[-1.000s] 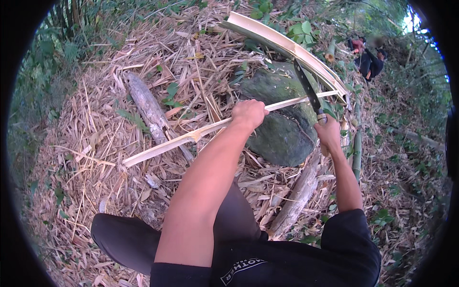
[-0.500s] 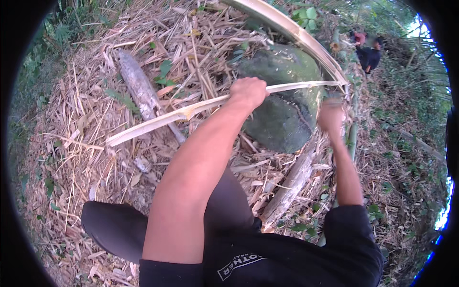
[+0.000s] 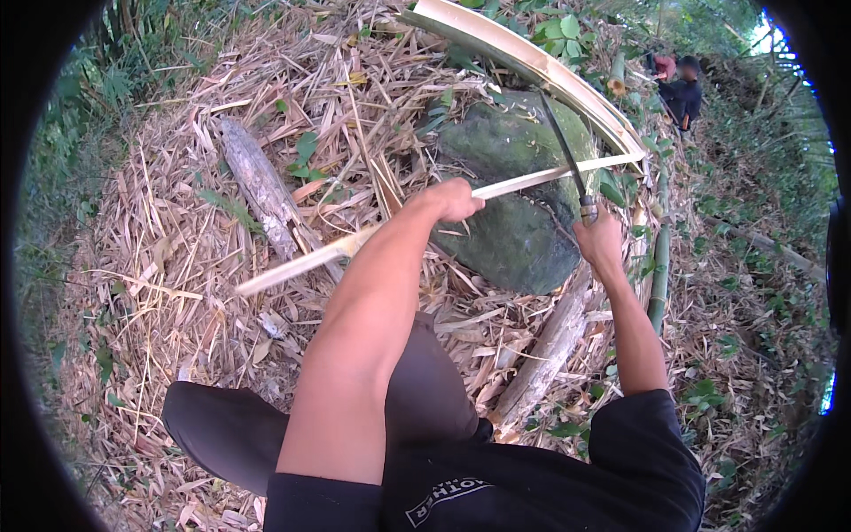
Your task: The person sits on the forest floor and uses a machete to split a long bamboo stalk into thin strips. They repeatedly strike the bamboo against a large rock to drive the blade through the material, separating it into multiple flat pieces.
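Note:
My left hand [image 3: 456, 199] is closed around a long pale bamboo strip [image 3: 532, 180]. The strip slants across in front of me, its near end low on the left and its far end by a wide split bamboo piece [image 3: 567, 82]. In my right hand [image 3: 600, 238] is a machete [image 3: 565, 142], gripped by the handle, with its dark blade pointing up and to the left. The blade crosses the strip in this view; I cannot tell whether they touch. Beneath both lies a large mossy green rock [image 3: 519, 232].
Dry bamboo leaves and shavings [image 3: 177, 293] cover the ground. One weathered log [image 3: 257, 182] lies at the left, another [image 3: 545, 350] below the rock. A green bamboo pole [image 3: 659, 275] runs along the right. Another person [image 3: 683, 93] is at the far right.
My right hand has moved down and slightly left, and the blurred machete now shows plainly over the strip. My left hand and the strip have shifted slightly; the strip's near end is lower and further right.

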